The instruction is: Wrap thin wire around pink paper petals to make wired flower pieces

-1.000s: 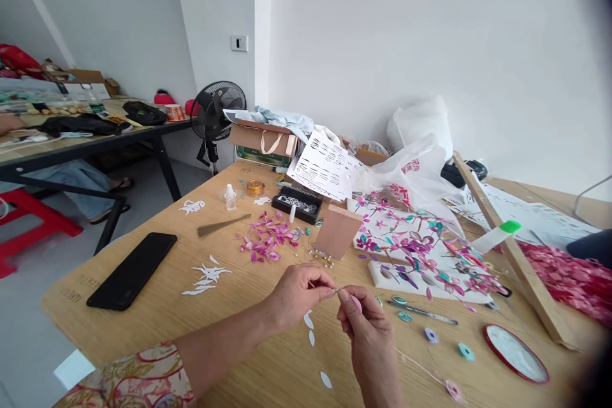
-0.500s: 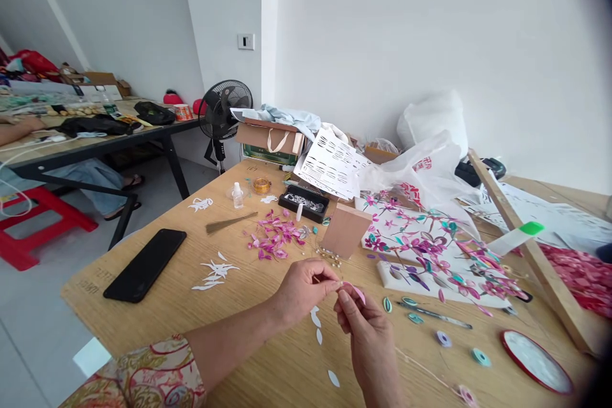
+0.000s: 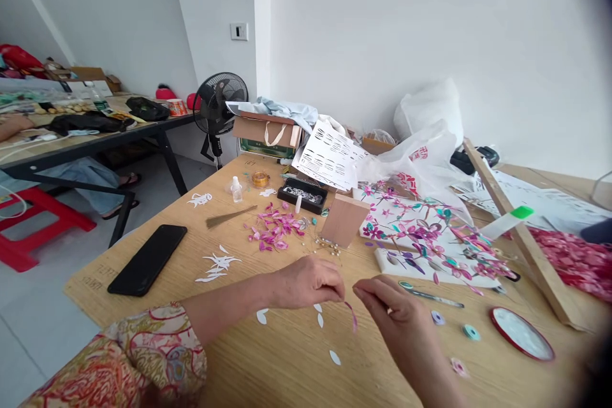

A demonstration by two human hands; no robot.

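Observation:
My left hand is closed in a pinch, and a narrow pink-purple petal hangs curved from its fingertips. Just to its right, my right hand is pinched shut too; what its fingertips hold, if anything, is too fine to make out. A small gap separates the two hands. Beneath them several white leaf-shaped pieces lie on the wooden table. Small spools, one lilac, one teal and one pink, rest right of my right hand.
Pink petals lie in a pile beyond my hands, near a wooden block and a black tray. Wired flower sprays cover white foam at the right. A phone is at left, a red-rimmed dish at right.
My hands have moved apart, the right one shifting rightward. The petal, earlier between both hands, now hangs from my left fingertips. The view has shifted slightly.

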